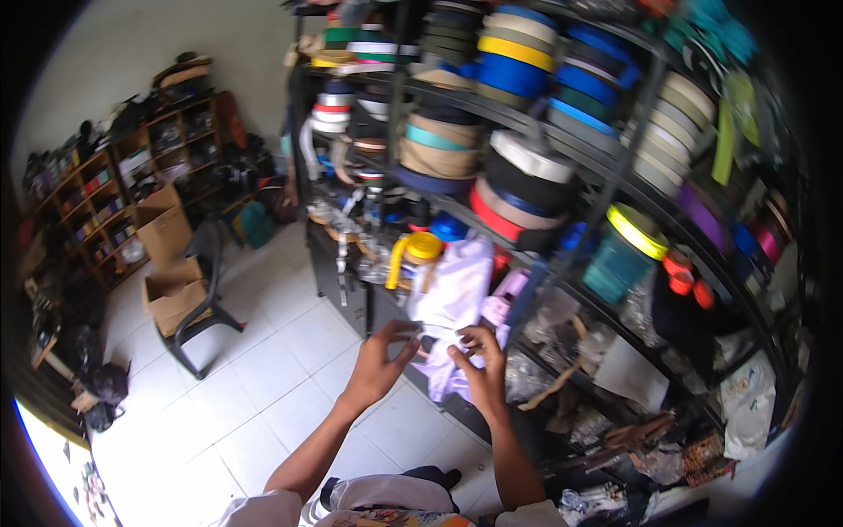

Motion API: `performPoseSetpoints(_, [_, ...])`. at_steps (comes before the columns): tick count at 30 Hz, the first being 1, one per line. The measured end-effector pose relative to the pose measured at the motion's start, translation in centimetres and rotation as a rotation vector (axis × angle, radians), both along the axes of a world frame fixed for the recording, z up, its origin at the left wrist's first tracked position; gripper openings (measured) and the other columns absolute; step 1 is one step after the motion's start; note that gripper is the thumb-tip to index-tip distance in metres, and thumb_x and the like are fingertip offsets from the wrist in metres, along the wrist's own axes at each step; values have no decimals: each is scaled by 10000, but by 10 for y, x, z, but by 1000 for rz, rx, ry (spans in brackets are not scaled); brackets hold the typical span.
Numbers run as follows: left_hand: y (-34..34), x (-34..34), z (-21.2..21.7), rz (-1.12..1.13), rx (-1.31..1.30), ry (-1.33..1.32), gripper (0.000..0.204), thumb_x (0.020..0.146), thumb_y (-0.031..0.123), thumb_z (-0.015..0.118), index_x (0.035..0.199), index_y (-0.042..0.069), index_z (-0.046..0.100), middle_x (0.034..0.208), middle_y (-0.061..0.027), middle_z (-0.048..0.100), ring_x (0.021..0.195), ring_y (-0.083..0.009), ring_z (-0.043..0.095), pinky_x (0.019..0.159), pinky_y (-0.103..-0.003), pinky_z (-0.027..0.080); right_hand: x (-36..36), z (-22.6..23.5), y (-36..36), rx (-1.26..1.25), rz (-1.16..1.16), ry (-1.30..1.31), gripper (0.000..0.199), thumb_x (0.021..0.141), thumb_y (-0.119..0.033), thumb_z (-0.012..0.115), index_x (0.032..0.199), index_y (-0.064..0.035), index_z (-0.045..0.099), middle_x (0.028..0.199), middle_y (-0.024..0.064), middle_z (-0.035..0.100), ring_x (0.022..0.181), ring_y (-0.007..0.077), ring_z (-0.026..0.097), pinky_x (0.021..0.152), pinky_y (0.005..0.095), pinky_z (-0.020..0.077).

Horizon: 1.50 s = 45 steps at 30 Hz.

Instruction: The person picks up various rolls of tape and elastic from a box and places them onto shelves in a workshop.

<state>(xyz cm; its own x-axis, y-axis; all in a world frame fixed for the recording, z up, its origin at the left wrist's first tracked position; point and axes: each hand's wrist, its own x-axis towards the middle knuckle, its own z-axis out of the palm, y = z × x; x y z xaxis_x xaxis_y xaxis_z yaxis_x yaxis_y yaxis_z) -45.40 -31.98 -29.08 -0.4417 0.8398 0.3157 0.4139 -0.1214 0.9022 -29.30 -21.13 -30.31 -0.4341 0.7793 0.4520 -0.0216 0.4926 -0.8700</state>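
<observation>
Nearest, both forearms come up from the lower edge over white floor tiles (263,351). Left hand (379,362): fingers curled, thumb and forefinger pinching an edge of the pale lilac plastic bag (452,303). Right hand (481,369): fingers bent, pinching the same bag just beside the left, the two hands almost touching. Bag hangs off the front of the dark metal shelf rack (615,184), at mid height, just beyond the hands. Judged light, thin, soft and a little slippery; likely crumples and slides, so best held at the rim or a gathered fold. Behind it, a yellow-lidded jar (420,250). Farther up, stacked rolls of webbing tape (518,61). Far left, cardboard boxes (171,263) and a black chair (204,303).
</observation>
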Motion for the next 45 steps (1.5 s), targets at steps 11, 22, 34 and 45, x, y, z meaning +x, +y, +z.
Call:
performPoseSetpoints(11, [-198, -265, -111, 486, -91, -251, 292, 924, 174, 607, 1134, -28, 599, 1092, -150, 664, 975, -254, 664, 852, -345, 508, -240, -158, -103, -480, 273, -461, 223, 828, -211, 709, 991, -62, 678, 861, -4, 674, 818, 107, 628, 666, 237, 463])
performPoseSetpoints(22, [-420, -528, -130, 908, 2, -309, 281, 922, 179, 610, 1120, -18, 580, 1093, -148, 664, 959, -265, 671, 830, -336, 531, -591, -188, -227, -442, 581, -615, 222, 850, -210, 647, 992, -44, 689, 903, 45, 670, 803, 147, 617, 638, 289, 479])
performPoseSetpoints(34, [-693, -713, -166, 1383, 150, -392, 288, 934, 193, 599, 1122, -25, 587, 1096, -146, 665, 972, -230, 660, 849, -329, 520, -953, -131, -596, -95, 1420, -648, 206, 854, -167, 665, 1006, -28, 662, 911, 16, 648, 799, 90, 581, 650, 244, 453])
performPoseSetpoints(45, [-833, -956, -165, 1100, 110, -521, 246, 960, 154, 554, 1119, -30, 592, 1069, -119, 672, 891, -194, 652, 782, -304, 494, -1126, -176, -707, -283, 1200, -675, 236, 831, -182, 696, 1004, -24, 668, 866, 44, 662, 776, 103, 605, 641, 256, 467])
